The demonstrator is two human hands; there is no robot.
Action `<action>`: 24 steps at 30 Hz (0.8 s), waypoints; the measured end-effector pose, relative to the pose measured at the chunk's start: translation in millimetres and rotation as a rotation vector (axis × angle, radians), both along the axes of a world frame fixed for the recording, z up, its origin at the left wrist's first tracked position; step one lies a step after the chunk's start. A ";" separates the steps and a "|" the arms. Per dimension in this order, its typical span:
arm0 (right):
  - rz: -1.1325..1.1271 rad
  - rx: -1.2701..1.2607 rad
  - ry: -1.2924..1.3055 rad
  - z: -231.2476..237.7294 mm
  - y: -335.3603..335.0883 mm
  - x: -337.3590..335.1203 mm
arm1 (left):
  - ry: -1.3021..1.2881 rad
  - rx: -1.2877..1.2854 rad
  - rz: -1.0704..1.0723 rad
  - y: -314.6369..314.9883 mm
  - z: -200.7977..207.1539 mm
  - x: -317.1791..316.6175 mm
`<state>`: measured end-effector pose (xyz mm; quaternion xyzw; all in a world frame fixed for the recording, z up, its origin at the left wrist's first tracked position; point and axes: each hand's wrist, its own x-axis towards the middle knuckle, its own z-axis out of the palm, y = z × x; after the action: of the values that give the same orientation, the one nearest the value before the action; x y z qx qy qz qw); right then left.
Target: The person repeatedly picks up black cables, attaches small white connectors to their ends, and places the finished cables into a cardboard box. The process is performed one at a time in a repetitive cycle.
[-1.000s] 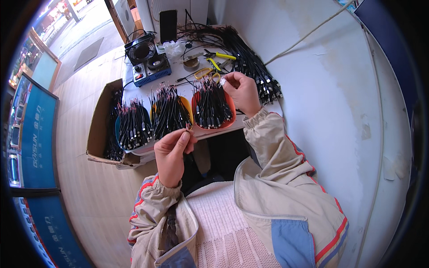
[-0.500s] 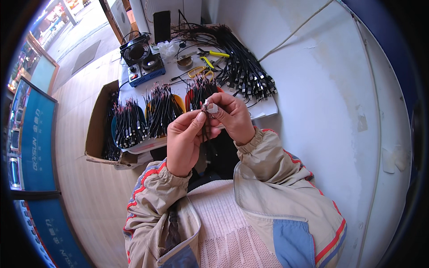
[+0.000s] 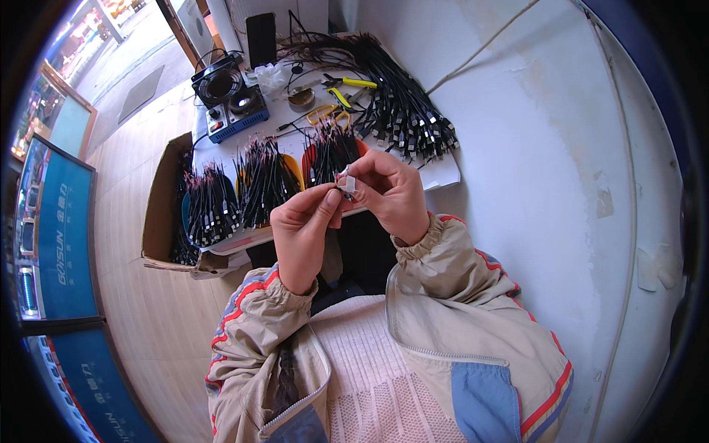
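Mid-frame, the right grip (image 3: pixel 396 193) pinched a white piece (image 3: pixel 350 183). Just beside it, the left grip (image 3: pixel 301 227) pinched a mostly hidden cable (image 3: pixel 346 196).

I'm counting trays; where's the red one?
In the head view, the red tray is at the table's near edge, right of the yellow tray, partly behind the right hand.

The person wore a loose beige jacket (image 3: pixel 443 314), open at the front, its sleeves (image 3: pixel 458 273) gathered into ruched cuffs (image 3: pixel 418 241) and trimmed with red and grey-blue stripes (image 3: pixel 548 399). A pale zip (image 3: pixel 458 359) edged a blue panel (image 3: pixel 484 402); beneath showed a pale pink knitted sweater (image 3: pixel 354 328), ribbed above, openwork below.
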<state>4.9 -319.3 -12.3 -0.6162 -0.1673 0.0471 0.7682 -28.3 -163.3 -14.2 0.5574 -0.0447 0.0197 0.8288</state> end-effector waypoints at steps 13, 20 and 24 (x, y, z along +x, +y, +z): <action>0.277 0.306 0.353 -10.5 -10.6 9.0 | 0.245 -0.391 -0.378 8.9 -14.2 12.4; 0.478 0.623 0.787 -32.8 -14.6 14.3 | 0.184 -0.031 -0.311 1.6 -17.3 17.0; 0.405 0.364 0.594 -52.2 -33.1 29.3 | 0.145 0.104 -0.248 -2.6 -20.3 17.1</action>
<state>34.2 -352.4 -64.4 -0.3841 -0.0619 0.3432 0.8549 -11.2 -165.9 -34.5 0.5898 -0.0543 -0.1255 0.7959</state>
